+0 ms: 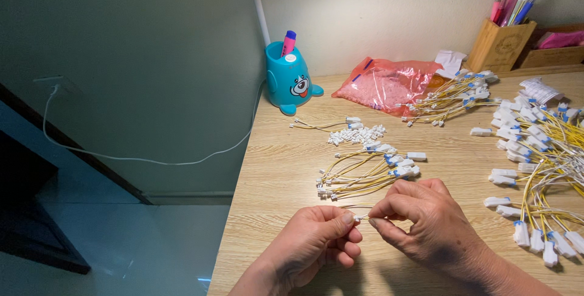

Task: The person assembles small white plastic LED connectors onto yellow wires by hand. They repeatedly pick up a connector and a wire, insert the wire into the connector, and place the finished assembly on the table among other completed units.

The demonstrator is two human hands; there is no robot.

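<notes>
At the near edge of the wooden table (pixel 274 174), the left hand (pixel 313 238) pinches a tiny white connector (pixel 358 217) between thumb and forefinger. Touching it from the other side, the right hand (pixel 420 217) closes its fingertips on the same piece. Just beyond both lies a small bundle of yellow wires (pixel 365 174).

A pale wooden desk (pixel 274 174) stands against a cream wall (pixel 377 10), grey floor (pixel 152 235) beside.

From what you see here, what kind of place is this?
Probably a home desk used for small assembly work: a wooden table against a wall, heaps of yellow wire leads with white connectors, and a blue cartoon pen holder.
</notes>
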